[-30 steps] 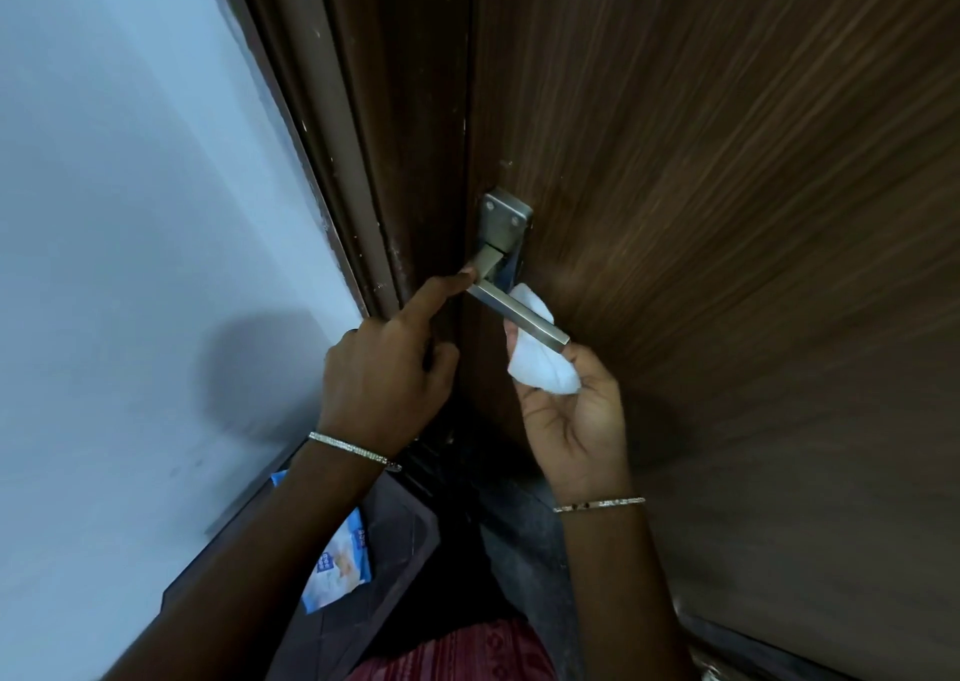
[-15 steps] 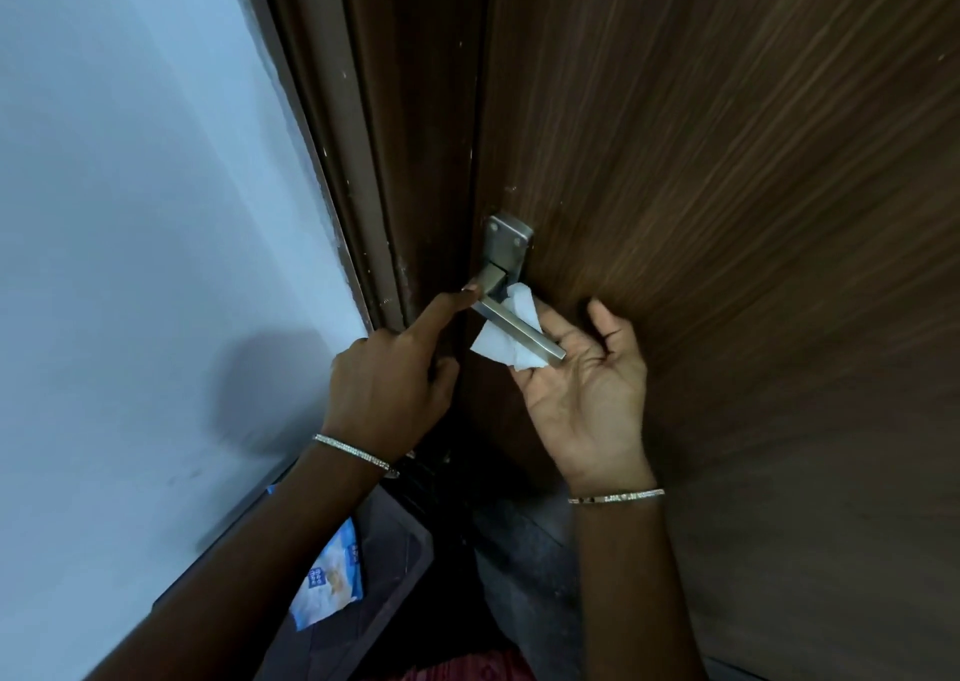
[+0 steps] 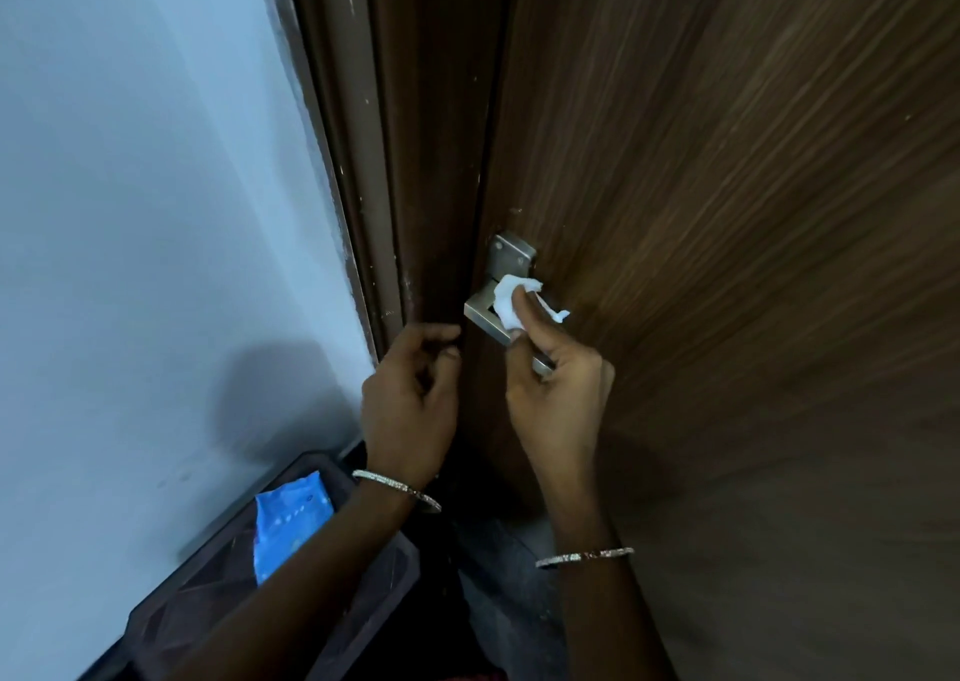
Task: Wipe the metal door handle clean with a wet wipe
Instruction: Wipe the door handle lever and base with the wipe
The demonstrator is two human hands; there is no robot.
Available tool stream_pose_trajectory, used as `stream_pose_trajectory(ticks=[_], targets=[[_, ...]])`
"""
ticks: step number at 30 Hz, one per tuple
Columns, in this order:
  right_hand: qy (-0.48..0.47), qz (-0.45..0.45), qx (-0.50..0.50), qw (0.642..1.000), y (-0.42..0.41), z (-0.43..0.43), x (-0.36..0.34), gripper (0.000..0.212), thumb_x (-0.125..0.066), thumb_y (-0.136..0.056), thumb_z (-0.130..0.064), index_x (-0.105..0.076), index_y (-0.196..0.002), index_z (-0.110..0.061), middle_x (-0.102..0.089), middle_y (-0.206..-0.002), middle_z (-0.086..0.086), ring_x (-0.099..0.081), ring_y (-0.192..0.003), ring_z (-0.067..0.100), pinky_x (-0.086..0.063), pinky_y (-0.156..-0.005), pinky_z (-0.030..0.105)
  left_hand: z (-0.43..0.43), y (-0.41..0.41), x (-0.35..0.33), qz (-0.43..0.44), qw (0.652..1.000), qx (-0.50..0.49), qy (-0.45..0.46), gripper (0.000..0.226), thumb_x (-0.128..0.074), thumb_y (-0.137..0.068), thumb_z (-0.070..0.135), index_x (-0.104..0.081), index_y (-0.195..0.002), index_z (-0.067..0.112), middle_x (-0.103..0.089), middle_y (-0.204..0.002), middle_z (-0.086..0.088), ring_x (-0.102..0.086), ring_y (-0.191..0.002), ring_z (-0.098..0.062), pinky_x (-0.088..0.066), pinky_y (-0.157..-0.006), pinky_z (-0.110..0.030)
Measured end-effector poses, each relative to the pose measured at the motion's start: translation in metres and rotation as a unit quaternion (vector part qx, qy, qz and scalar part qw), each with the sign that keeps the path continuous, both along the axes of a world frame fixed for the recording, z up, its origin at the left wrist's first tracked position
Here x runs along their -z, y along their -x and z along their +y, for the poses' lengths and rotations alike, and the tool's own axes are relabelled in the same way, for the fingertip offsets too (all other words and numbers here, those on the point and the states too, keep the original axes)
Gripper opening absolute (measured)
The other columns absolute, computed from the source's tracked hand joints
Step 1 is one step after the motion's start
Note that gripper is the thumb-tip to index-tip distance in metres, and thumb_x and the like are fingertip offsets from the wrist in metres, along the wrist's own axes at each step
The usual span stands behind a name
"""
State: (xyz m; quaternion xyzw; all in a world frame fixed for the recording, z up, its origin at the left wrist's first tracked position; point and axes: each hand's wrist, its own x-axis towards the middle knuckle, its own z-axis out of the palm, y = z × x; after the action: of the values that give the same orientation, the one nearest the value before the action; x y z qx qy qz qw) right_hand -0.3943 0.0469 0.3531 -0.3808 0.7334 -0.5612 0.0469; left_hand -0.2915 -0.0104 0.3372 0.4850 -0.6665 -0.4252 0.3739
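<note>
Here, the fingers of the right hand pinch a crumpled white wet wipe and press it onto the lever of the metal door handle, close to where the lever meets its square backplate. The far end of the lever is hidden under the same hand. The left hand is loosely curled and grips nothing; its fingertips lie near the door edge, just left of the handle and apart from it. Each wrist carries a thin bangle. The handle is mounted on a dark wood-grain door, beside the brown door frame and a pale wall. Below the left forearm, a blue wipes packet rests on a dark stool.
</note>
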Motion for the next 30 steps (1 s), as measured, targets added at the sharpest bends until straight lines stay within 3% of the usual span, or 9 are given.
stream_pose_trajectory(ticks=[1, 3, 5, 9, 16, 19, 23, 27, 30], targets=[[0.011, 0.009, 0.015, 1.0, 0.001, 0.0, -0.001, 0.035, -0.063, -0.09, 0.007, -0.071, -0.121, -0.007, -0.072, -0.122, 0.005, -0.067, -0.115, 0.008, -0.053, -0.097, 0.017, 0.004, 0.007, -0.001, 0.071, 0.988, 0.001, -0.137, 0.014, -0.059, -0.094, 0.024, -0.071, -0.102, 0.025, -0.07, -0.069, 0.002, -0.058, -0.046, -0.01, -0.04, -0.042, -0.019], [0.027, 0.041, 0.04, 0.998, 0.005, -0.001, -0.006, 0.032, -0.063, -0.09, 0.008, -0.075, -0.115, -0.007, -0.075, -0.115, 0.001, -0.069, -0.11, 0.006, -0.055, -0.094, 0.019, 0.009, 0.02, -0.003, 0.157, 0.923, 0.045, -0.35, 0.016, -0.061, -0.094, 0.031, -0.073, -0.097, 0.021, -0.075, -0.082, 0.003, -0.058, -0.043, -0.008, -0.034, -0.04, -0.016], [0.049, 0.102, 0.058, 0.992, 0.009, -0.002, -0.014, 0.027, -0.064, -0.09, 0.006, -0.076, -0.111, -0.006, -0.076, -0.107, -0.001, -0.069, -0.1, 0.003, -0.052, -0.086, 0.01, 0.012, 0.03, -0.005, 0.214, 0.878, 0.086, -0.419, 0.02, -0.063, -0.091, 0.037, -0.073, -0.097, 0.021, -0.075, -0.093, 0.003, -0.058, -0.048, -0.007, -0.031, -0.047, -0.018], [-0.003, 0.285, 0.112, 0.952, 0.019, -0.013, -0.031, 0.017, -0.072, -0.09, -0.011, -0.076, -0.105, -0.016, -0.077, -0.092, -0.004, -0.067, -0.081, 0.01, -0.043, -0.072, 0.012, 0.011, 0.036, -0.003, 0.251, 0.841, 0.092, -0.47, 0.025, -0.067, -0.087, 0.039, -0.073, -0.105, 0.023, -0.072, -0.099, 0.004, -0.054, -0.047, -0.002, -0.031, -0.059, -0.027], [-0.093, 0.542, 0.062, 0.833, 0.029, -0.043, -0.028, 0.025, -0.066, -0.091, -0.009, -0.076, -0.114, -0.013, -0.072, -0.102, 0.002, -0.059, -0.083, 0.019, -0.043, -0.063, 0.027, 0.011, 0.034, 0.006, 0.275, 0.815, 0.111, -0.498, 0.012, -0.063, -0.092, 0.024, -0.073, -0.097, 0.027, -0.07, -0.071, 0.013, -0.054, -0.047, 0.001, -0.035, -0.047, -0.016], [-0.104, 0.572, 0.09, 0.809, 0.036, -0.036, -0.025, 0.025, -0.061, -0.096, -0.016, -0.075, -0.116, -0.019, -0.071, -0.1, -0.002, -0.047, -0.09, 0.019, -0.031, -0.072, 0.035, 0.008, 0.034, 0.007, 0.27, 0.816, 0.128, -0.495, 0.017, -0.068, -0.088, 0.028, -0.074, -0.104, 0.027, -0.07, -0.075, 0.013, -0.055, -0.049, 0.001, -0.035, -0.05, -0.02], [-0.111, 0.579, 0.148, 0.794, 0.039, -0.016, -0.017, 0.022, -0.068, -0.092, -0.025, -0.076, -0.112, -0.027, -0.072, -0.09, -0.008, -0.046, -0.094, 0.018, -0.029, -0.078, 0.039, 0.007, 0.037, 0.006, 0.269, 0.825, 0.14, -0.477, 0.032, -0.077, -0.072, 0.044, -0.073, -0.099, 0.027, -0.067, -0.072, 0.014, -0.052, -0.046, 0.0, -0.036, -0.048, -0.019], [-0.111, 0.563, 0.148, 0.805, 0.036, -0.027, -0.026, 0.018, -0.076, -0.086, -0.027, -0.078, -0.104, -0.028, -0.071, -0.085, -0.009, -0.045, -0.095, 0.016, -0.027, -0.079, 0.038, 0.004, 0.039, 0.01, 0.277, 0.824, 0.159, -0.468, 0.029, -0.076, -0.067, 0.045, -0.07, -0.088, 0.025, -0.062, -0.066, 0.012, -0.047, -0.041, -0.001, -0.03, -0.036, -0.013], [-0.127, 0.562, 0.131, 0.807, 0.039, -0.026, -0.031, 0.02, -0.073, -0.088, -0.027, -0.077, -0.106, -0.033, -0.069, -0.086, -0.009, -0.043, -0.095, 0.015, -0.026, -0.08, 0.038, 0.001, 0.039, 0.013, 0.275, 0.825, 0.179, -0.46, 0.045, -0.077, -0.067, 0.049, -0.066, -0.1, 0.021, -0.059, -0.069, 0.009, -0.045, -0.043, -0.003, -0.027, -0.038, -0.015]])
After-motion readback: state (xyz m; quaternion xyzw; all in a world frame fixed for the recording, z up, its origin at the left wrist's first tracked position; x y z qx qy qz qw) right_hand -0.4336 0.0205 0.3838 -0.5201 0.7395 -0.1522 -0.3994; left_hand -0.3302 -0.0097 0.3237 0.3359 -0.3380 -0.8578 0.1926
